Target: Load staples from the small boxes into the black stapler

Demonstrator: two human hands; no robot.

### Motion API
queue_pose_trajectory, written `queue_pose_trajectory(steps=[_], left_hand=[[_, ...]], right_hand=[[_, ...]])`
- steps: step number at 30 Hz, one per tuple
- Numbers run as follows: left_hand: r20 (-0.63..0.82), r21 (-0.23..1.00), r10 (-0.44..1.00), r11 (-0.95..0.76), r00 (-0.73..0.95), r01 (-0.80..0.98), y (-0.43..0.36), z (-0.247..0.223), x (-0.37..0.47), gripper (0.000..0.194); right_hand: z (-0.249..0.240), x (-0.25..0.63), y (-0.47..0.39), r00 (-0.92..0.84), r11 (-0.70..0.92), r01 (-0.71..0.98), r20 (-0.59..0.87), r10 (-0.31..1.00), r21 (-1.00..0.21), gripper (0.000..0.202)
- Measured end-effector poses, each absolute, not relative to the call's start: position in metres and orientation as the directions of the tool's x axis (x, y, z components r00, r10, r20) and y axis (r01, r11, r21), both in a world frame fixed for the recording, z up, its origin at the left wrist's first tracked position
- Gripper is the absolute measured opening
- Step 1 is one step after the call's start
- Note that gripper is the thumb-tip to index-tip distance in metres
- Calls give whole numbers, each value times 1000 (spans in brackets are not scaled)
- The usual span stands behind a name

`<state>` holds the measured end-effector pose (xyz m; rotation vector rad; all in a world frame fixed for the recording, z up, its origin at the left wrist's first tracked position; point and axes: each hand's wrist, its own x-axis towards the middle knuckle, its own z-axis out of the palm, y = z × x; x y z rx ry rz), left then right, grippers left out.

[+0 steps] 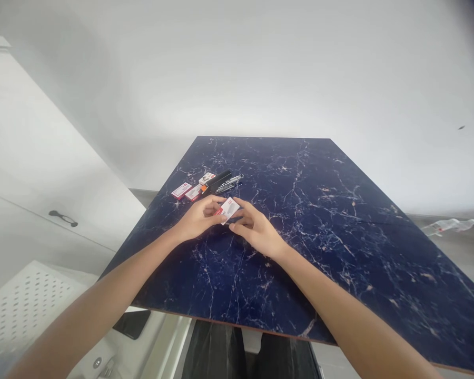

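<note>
A small red-and-white cardboard box [231, 208] with a grey picture on its face is held tilted between my hands, just above the table. My left hand [200, 217] grips its left side, thumb across the front and fingers behind. The fingers of my right hand [256, 225] are curled against its right side and top corner, the thumb near its lower edge. Beyond my left hand lies a black stapler-like tool [220, 180] with an orange part at its near end. Beside it are shiny metal pieces [229, 183], too small to name.
Two red-and-white boxes [181, 190] [194, 192] and a white box with orange marks [207, 178] lie left of the black tool. The blue marbled table [300, 173] has a wall behind it. A white cabinet [31, 173] stands left; a clear plastic item [452, 226] is right, beyond the edge.
</note>
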<state>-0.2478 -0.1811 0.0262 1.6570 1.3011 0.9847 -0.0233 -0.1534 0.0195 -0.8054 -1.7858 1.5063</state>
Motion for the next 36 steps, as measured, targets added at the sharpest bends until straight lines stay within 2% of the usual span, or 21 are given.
queue_pose_trajectory(steps=[3,5,8,10,13,20,22,25,27,32,36], left_hand=[[118,906,986,-154,115,393,-177,29,-254,47],[188,865,982,-159,-15,475,-176,35,-262,40],[367,747,890,-109,-270,656,-175,46,-279,26],[449,632,831,-35,-329,774,-175,51,-293,22],[461,461,844,36,-274,887,-171,53,-309,27],[473,364,857,21,-204,931,-155,33,-319,28],[432,319,881,49,-191,947,-151,25,-319,32],[391,277,896,102,-209,956,-150,16,-319,36],[385,262,896,123,-221,957,-153,12,-319,36],[353,229,906,159,-234,960,-159,5,-319,45],[390,238,895,129,-216,963,-156,9,-311,50]], right_hand=[[18,-25,-157,-573,132,78,64,817,-988,76],[16,-26,-158,-543,144,109,63,837,-984,73],[14,-25,-157,-495,223,173,111,862,-959,60],[12,-25,-152,-459,301,224,172,872,-927,51],[8,-23,-132,-404,392,290,259,877,-873,43],[1,-34,-57,-191,371,560,320,928,-741,42],[0,-43,-45,-262,444,631,363,894,-637,52],[-1,-57,-35,-464,612,665,406,787,-428,68],[-1,-63,-32,-526,656,664,400,751,-359,74],[-6,-62,-26,-480,632,636,415,773,-443,85],[-11,-62,-25,-453,586,556,377,808,-589,85]])
